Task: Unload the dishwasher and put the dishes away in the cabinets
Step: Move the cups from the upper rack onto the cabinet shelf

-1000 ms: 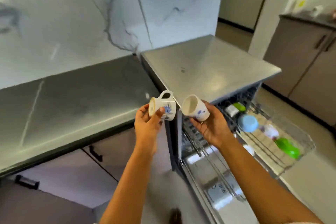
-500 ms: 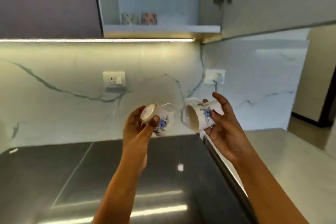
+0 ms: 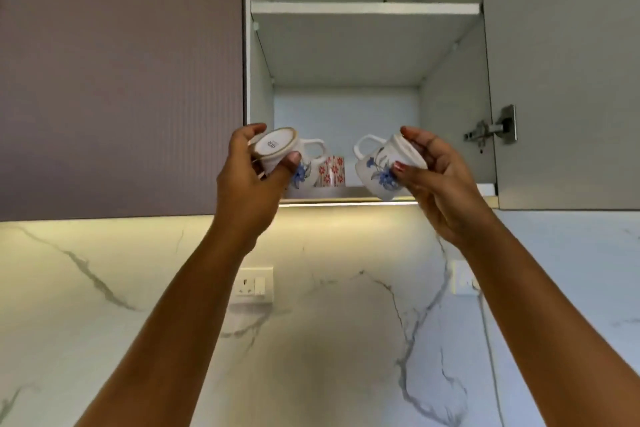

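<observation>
- While both cups hang tilted just before the bottom shelf (image 3: 341, 192), I'm mid put-away: my left hand (image 3: 249, 184) grips the left cup (image 3: 277, 146) by its base, my right hand (image 3: 441, 180) the right cup (image 3: 382, 163).
- Next, I judge: level each, set it on that shelf beside the red-patterned cup (image 3: 331, 170).

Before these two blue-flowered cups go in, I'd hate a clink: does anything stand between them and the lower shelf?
The door is open. One red-patterned cup stands on the lower shelf, behind the gap between the left cup and right cup; shelf behind them is hidden.
</observation>
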`<state>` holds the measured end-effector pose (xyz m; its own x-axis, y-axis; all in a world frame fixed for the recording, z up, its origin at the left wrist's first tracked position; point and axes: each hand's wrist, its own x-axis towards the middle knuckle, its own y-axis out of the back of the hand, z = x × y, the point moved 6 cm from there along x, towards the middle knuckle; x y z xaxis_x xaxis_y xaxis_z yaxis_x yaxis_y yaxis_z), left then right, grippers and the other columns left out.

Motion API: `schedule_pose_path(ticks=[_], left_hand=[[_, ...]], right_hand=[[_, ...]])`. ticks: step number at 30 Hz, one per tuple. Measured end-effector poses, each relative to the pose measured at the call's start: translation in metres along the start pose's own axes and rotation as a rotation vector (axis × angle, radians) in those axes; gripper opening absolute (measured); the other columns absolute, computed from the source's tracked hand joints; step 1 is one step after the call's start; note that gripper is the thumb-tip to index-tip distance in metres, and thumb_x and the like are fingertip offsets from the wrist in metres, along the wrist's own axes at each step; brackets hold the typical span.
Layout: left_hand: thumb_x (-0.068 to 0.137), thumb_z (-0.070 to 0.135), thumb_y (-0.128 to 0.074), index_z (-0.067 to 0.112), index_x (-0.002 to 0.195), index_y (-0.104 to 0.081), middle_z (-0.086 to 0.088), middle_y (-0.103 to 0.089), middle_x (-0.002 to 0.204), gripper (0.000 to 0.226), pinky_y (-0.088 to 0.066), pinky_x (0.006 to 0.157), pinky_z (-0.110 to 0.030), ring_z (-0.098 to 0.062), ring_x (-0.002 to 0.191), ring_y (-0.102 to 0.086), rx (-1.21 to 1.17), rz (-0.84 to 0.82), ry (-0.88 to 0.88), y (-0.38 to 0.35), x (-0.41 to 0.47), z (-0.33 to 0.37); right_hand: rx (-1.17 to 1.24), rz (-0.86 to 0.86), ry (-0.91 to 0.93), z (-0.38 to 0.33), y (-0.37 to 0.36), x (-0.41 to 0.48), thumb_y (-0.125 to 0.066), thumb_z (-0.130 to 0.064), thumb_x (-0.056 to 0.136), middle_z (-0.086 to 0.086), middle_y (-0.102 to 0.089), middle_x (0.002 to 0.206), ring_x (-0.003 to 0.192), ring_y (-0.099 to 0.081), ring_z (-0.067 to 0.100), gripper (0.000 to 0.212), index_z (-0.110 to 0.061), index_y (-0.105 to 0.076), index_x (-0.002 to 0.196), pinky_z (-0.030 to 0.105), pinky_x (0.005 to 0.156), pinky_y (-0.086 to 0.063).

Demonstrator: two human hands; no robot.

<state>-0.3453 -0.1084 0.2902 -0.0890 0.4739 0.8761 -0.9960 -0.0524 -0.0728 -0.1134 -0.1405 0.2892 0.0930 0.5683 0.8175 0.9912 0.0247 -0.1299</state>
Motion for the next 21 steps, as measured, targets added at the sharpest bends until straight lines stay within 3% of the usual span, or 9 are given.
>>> schedule_pose_path(ticks=[4, 11, 14, 17, 21], left_hand=[[0.089, 0.021, -0.061, 0.02, 0.131, -0.044, 0.002, -0.054, 0.123, 0.045, -0.05, 0.091, -0.03, -0.015, 0.109, -0.054, 0.166, -0.054, -0.03, -0.031, 0.052, -0.013], [0.094, 0.026, -0.053, 0.016, 0.132, -0.042, -0.014, -0.053, 0.127, 0.042, -0.044, 0.076, -0.03, -0.028, 0.109, -0.055, 0.55, -0.256, 0.199, -0.076, 0.115, -0.089], [0.095, 0.028, -0.051, 0.013, 0.124, -0.045, -0.019, -0.057, 0.115, 0.033, -0.043, 0.07, -0.033, -0.029, 0.092, -0.058, 0.63, -0.384, 0.354, -0.084, 0.127, -0.122], [0.097, 0.023, -0.049, 0.009, 0.107, -0.051, -0.015, -0.055, 0.082, 0.018, -0.037, 0.057, -0.027, -0.016, 0.061, -0.043, 0.619, -0.48, 0.423, -0.091, 0.136, -0.135], [0.099, 0.022, -0.045, 0.012, 0.109, -0.05, -0.01, -0.047, 0.084, 0.015, -0.035, 0.056, -0.024, -0.014, 0.062, -0.037, 0.654, -0.556, 0.541, -0.09, 0.142, -0.148]], right_hand=[[-0.272, -0.03, -0.053, 0.018, 0.01, 0.073, -0.065, 0.008, 0.079, 0.005, -0.057, 0.122, 0.113, -0.057, 0.021, 0.056, -0.011, -0.048, 0.129, 0.026, 0.088, -0.055], [-0.823, -0.193, -0.286, 0.07, 0.021, 0.15, -0.068, 0.004, 0.078, 0.02, -0.057, 0.125, 0.11, -0.059, 0.031, 0.05, 0.001, -0.052, 0.125, 0.041, 0.096, -0.05], [-0.896, -0.249, -0.387, 0.087, 0.023, 0.163, -0.066, 0.003, 0.08, 0.021, -0.054, 0.128, 0.115, -0.056, 0.033, 0.053, 0.0, -0.047, 0.129, 0.042, 0.099, -0.048], [-0.924, -0.294, -0.448, 0.097, 0.024, 0.173, -0.062, 0.004, 0.083, 0.021, -0.052, 0.13, 0.117, -0.055, 0.034, 0.052, 0.0, -0.043, 0.131, 0.039, 0.098, -0.049], [-0.959, -0.362, -0.528, 0.115, 0.023, 0.179, -0.054, 0.004, 0.089, 0.023, -0.055, 0.128, 0.118, -0.055, 0.035, 0.027, 0.001, -0.051, 0.115, 0.04, 0.101, -0.046]])
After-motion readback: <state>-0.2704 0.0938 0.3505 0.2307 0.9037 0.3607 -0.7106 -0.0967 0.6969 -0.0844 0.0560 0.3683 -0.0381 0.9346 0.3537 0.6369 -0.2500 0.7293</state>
